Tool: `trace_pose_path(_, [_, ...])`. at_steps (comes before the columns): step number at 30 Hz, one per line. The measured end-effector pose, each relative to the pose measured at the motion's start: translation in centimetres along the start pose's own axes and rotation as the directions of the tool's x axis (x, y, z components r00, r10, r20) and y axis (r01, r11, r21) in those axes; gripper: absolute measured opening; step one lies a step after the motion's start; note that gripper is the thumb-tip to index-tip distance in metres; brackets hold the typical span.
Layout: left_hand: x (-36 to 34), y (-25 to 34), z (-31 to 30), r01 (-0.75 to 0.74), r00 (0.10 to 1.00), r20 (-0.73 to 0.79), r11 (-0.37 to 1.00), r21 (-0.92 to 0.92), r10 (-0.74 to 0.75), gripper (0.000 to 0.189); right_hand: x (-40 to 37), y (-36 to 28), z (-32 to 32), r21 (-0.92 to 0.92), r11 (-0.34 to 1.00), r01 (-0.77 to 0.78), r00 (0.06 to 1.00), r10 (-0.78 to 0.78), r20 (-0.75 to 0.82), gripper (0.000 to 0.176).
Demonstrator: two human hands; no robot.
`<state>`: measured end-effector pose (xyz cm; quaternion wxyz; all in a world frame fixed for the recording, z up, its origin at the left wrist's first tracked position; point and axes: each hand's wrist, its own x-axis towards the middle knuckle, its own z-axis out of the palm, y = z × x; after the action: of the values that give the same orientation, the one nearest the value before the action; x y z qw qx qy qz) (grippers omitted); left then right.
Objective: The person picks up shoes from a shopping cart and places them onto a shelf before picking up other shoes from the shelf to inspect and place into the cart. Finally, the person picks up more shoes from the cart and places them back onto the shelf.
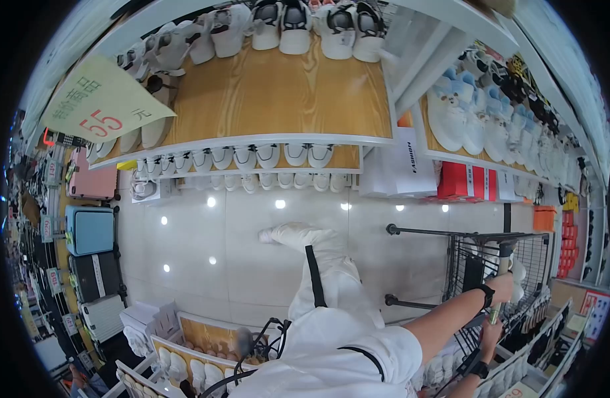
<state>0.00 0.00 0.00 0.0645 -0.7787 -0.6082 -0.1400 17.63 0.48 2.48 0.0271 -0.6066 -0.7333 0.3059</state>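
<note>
My left hand (pixel 500 289), with a black watch on its wrist, wraps round the handle bar (pixel 503 264) of a black wire shopping cart (pixel 535 244) on the right. Lower in the view, my right hand (pixel 490 333) closes on the other end of that bar, also with a black band at the wrist. Both hands' fingers are partly hidden. Inside the cart lie white items (pixel 519 271) whose kind I cannot make out. Two dark cart legs with wheels (pixel 392 229) reach left over the floor.
Wooden shelves (pixel 278 99) with white shoes (pixel 295 26) run along the top, with a pale price sign (pixel 106 99) at left. Suitcases (pixel 90 229) line the left side. Red shoe boxes (pixel 467 181) stand beyond the cart. Another shoe rack (pixel 185 361) is at bottom left.
</note>
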Motion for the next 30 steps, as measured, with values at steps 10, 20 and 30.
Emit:
trace_pose_path(10, [-8.5, -1.9, -3.4, -0.054, 0.998, -0.013, 0.998, -0.025, 0.054, 0.008, -5.6, -2.9, 4.5, 0.002, 0.999, 0.043, 0.999, -0.043, 0.001, 0.018])
trace_pose_path(20, [-19.0, -2.5, -3.8, 0.0, 0.991, -0.134, 1.0, -0.018, -0.003, 0.007, -14.2, -7.7, 10.7, -0.097, 0.992, 0.077, 0.995, -0.083, -0.06, 0.01])
trace_pose_path(30, [-32.1, -6.0, -11.7, -0.076, 0.992, -0.111, 0.989, -0.131, 0.062, 0.007, -24.3, -16.2, 17.2, -0.221, 0.962, 0.163, 0.973, -0.194, -0.122, 0.015])
